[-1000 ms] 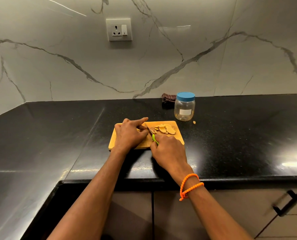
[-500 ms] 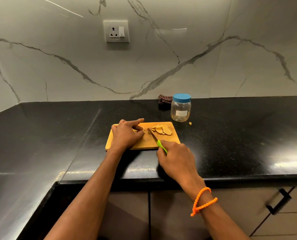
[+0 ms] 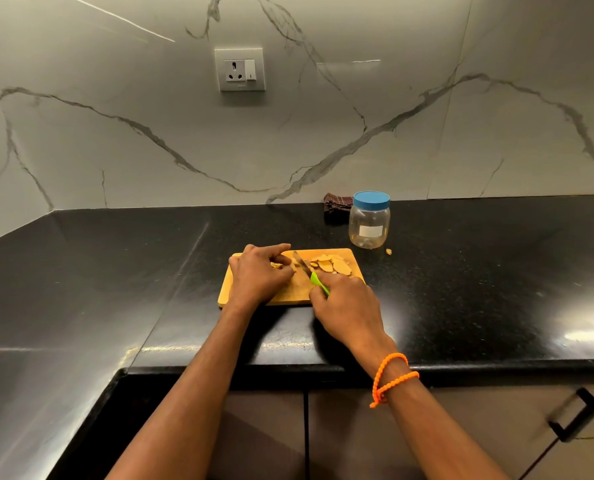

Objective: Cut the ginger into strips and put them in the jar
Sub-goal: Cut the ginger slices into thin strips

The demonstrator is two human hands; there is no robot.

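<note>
left hand (image 3: pixel 259 273): rests on the left half of the cutting board (image 3: pixel 250 298), fingers curled over a small piece of ginger (image 3: pixel 277 265) and pinning it down; the forefinger stretches toward the far edge of the board.
right hand (image 3: pixel 347 306): grip clamped round the green handle of a knife (image 3: pixel 310 271), at the near right corner of the board.
knife: the blade slants away and to the left from the handle, its tip just beside the left hand's fingertips (whether the edge touches the held piece cannot be told).
ginger slices (image 3: pixel 332 264): a small overlapping heap of flat pale slices on the far right part of the board, just right of the blade.
jar (image 3: pixel 370 221): clear, upright, blue lid on, standing on the black tabletop (image 3: pixel 479 271) beyond the board's far right corner, apart from it; contents cannot be told.
scrap (image 3: pixel 388 251): one small bit on the tabletop, just right of the jar's base.
cloth (image 3: pixel 337 206): dark, bunched against the wall, just left of and behind the jar.
bracelet (image 3: pixel 390 377): orange beads, looped on the right wrist.
wall socket (image 3: pixel 240 69): on the marble wall, above and behind the board.
</note>
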